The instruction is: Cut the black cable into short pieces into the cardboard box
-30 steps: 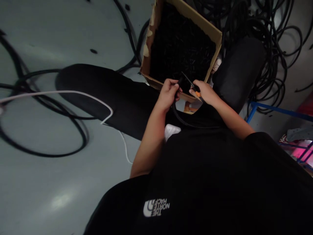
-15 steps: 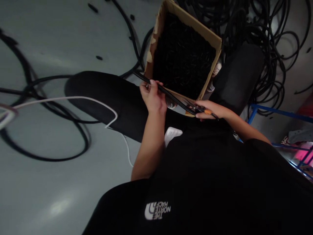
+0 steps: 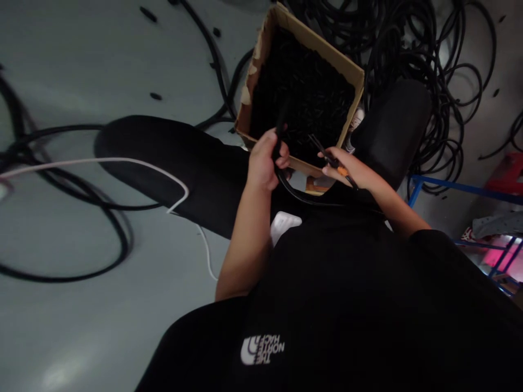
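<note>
My left hand [image 3: 265, 163] is closed around a black hose [image 3: 292, 189]. One end of it points up over the cardboard box [image 3: 322, 41], while the rest bends down across my lap. In my right hand [image 3: 353, 166] is a pair of scissors [image 3: 330, 159] with black and orange handles; the slim blades point up and left over the box's near edge, apart from the hose. Many short black pieces [image 3: 310, 92] fill the box, which stands between my legs.
Long black hoses [image 3: 441, 98] lie tangled on the floor at the upper right, and more loops [image 3: 81, 196] lie at left. A white cord [image 3: 134, 161] crosses my leg. A blue metal frame [image 3: 469, 188] stands at right. Loose black pieces [image 3: 147, 14] dot the floor.
My left hand has turned the hose from slanting toward my right hand to pointing up over the box. The scissors have moved up and off the hose.
</note>
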`<act>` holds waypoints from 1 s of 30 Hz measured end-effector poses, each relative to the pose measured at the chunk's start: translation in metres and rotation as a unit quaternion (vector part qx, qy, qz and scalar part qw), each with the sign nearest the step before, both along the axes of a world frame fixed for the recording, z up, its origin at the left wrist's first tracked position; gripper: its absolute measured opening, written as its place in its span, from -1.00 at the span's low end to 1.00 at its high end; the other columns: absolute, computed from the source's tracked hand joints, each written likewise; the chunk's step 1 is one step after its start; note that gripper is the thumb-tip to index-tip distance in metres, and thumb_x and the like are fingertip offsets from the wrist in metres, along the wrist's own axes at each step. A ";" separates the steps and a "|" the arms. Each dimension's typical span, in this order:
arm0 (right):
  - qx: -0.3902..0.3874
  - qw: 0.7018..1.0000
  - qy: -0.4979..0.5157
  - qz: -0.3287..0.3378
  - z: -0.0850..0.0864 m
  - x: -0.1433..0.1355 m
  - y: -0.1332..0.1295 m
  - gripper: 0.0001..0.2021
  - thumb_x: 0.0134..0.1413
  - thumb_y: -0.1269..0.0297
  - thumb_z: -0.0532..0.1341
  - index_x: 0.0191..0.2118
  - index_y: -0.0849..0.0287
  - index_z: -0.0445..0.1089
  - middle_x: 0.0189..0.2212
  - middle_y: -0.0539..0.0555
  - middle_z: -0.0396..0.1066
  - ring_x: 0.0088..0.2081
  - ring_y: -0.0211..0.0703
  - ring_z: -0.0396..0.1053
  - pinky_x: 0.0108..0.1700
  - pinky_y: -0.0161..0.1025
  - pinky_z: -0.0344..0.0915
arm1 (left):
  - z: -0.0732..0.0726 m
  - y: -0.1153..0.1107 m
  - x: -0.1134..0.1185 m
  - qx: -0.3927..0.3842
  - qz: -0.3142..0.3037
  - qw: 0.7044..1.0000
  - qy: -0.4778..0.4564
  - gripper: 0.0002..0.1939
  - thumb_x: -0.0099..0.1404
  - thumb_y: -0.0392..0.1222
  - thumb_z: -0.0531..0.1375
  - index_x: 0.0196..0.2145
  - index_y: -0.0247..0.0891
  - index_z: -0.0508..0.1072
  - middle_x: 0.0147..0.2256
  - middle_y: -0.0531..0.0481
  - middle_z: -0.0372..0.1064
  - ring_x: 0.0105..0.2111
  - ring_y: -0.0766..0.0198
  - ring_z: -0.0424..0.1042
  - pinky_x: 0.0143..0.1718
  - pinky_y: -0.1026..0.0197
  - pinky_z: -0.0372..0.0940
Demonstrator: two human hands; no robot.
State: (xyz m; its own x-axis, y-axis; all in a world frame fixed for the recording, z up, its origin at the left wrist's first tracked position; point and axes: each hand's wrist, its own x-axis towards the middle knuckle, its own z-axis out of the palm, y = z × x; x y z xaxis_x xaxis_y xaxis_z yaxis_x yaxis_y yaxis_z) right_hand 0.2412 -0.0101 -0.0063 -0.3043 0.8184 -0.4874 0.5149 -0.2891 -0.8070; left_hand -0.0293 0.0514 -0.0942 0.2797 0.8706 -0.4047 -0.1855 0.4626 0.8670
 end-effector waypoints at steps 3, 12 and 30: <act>0.020 0.995 -0.093 0.020 -0.001 0.014 0.025 -0.62 0.50 0.15 0.45 0.30 0.09 0.59 0.13 0.24 0.61 0.14 0.15 0.57 0.32 0.10 0.56 | 0.005 -0.006 0.012 -0.023 -0.034 0.999 -0.012 -0.36 0.42 0.52 0.54 -0.01 -0.04 0.52 -0.50 0.22 0.26 -0.65 0.41 0.01 -0.62 0.28 -0.07; 0.005 0.995 -0.100 0.021 -0.018 -0.004 0.050 -0.79 0.59 0.08 0.40 -0.03 0.12 0.58 -0.23 0.07 0.61 -0.14 0.01 0.62 0.03 -0.08 0.55 | -0.007 -0.011 0.014 0.004 -0.080 0.996 0.035 -0.38 0.44 0.47 0.57 -0.11 -0.06 0.45 -0.54 0.21 0.20 -0.66 0.36 0.10 -0.64 0.30 -0.10; 0.043 0.983 -0.164 0.073 -0.037 -0.003 0.047 -0.95 0.44 0.30 0.44 -0.10 0.13 0.66 -0.08 0.16 0.68 -0.04 0.04 0.60 0.08 -0.12 0.42 | -0.014 -0.013 0.019 0.116 -0.117 0.973 0.162 -0.27 0.42 0.70 0.36 -0.16 -0.08 0.50 -0.42 0.05 0.36 -0.41 0.13 0.36 -0.35 0.13 0.29</act>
State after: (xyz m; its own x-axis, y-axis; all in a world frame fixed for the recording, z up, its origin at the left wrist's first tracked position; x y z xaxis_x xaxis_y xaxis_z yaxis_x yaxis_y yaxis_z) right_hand 0.2382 0.0374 -0.0437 -0.2607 0.8201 -0.5093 0.7820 -0.1300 -0.6096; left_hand -0.0106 0.0384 -0.1081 0.3727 0.8763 -0.3053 0.2017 0.2447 0.9484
